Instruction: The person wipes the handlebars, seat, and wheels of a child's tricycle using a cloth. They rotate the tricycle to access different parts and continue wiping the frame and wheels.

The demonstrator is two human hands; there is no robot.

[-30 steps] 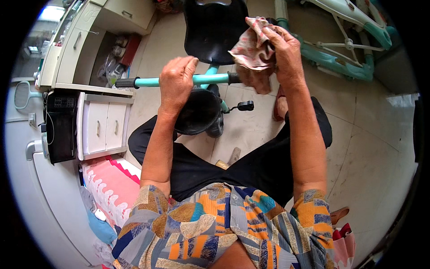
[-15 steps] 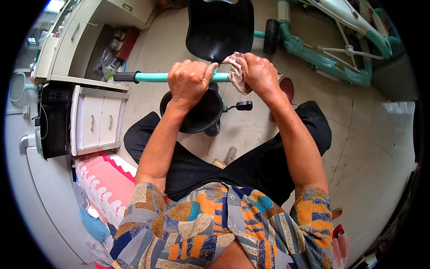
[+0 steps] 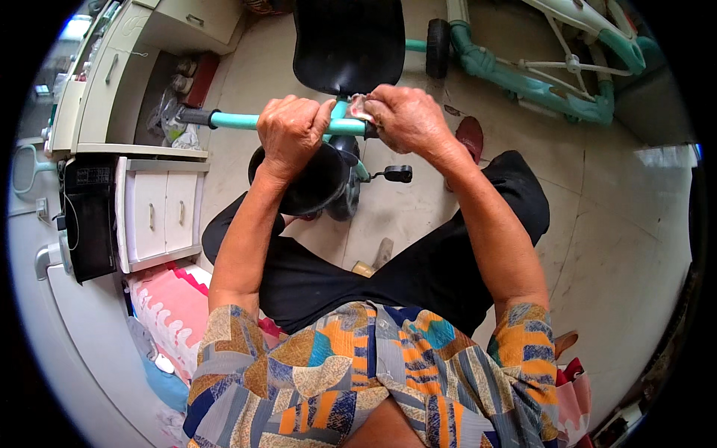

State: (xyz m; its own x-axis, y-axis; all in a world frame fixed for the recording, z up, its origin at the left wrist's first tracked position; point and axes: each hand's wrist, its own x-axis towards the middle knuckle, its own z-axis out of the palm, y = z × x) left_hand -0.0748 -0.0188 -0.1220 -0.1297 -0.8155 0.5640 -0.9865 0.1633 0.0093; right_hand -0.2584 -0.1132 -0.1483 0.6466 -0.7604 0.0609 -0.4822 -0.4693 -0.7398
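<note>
My left hand is wrapped round the teal handlebar of a child's tricycle, left of its middle. The bar's left end has a black grip. In my right hand is a crumpled, pale patterned cloth, pressed at the right end of the bar, where a bit of black shows; the hand hides the rest. Just beyond the bar is the tricycle's black seat. Below the bar are a round black basket and a black pedal.
A small black wheel stands right of the seat. Farther right is a teal and white wheeled frame. At the left are a white cabinet, a black appliance and a pink cloth cover. My legs spread either side of the tiled floor.
The handlebar, basket and seat have shifted left and slightly up in the picture. My right hand has moved toward the bar's right end, and the cloth is more bunched and hidden.
</note>
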